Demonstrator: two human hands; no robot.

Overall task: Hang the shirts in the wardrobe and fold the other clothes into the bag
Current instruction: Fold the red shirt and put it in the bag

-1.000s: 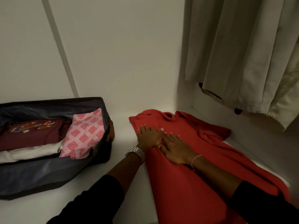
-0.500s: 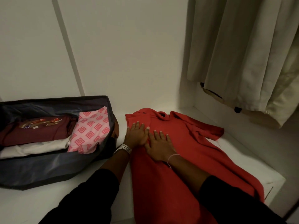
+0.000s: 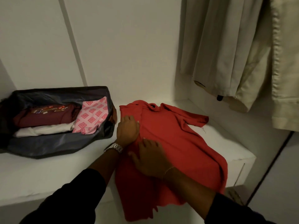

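Note:
A red top (image 3: 174,136) lies spread on the white shelf (image 3: 48,173), its collar toward the back wall and its hem hanging over the front edge. Its left sleeve is folded in over the body. My left hand (image 3: 127,129) lies flat on that folded left edge, fingers pointing back. My right hand (image 3: 149,157) presses flat on the cloth just below it, fingers spread. To the left stands an open dark bag (image 3: 53,143) holding folded clothes: a maroon piece (image 3: 47,116), a white one (image 3: 43,130) and a pink patterned one (image 3: 92,114).
Pale shirts (image 3: 226,50) hang at the upper right over the right end of the shelf, with a cream garment (image 3: 284,65) at the far right. The shelf ends in a corner (image 3: 252,155) at the right; floor lies beyond it.
My right hand has slid down the red top toward me, away from my left hand, which stays near the folded sleeve. The camera has pulled back and tilted, showing more shelf.

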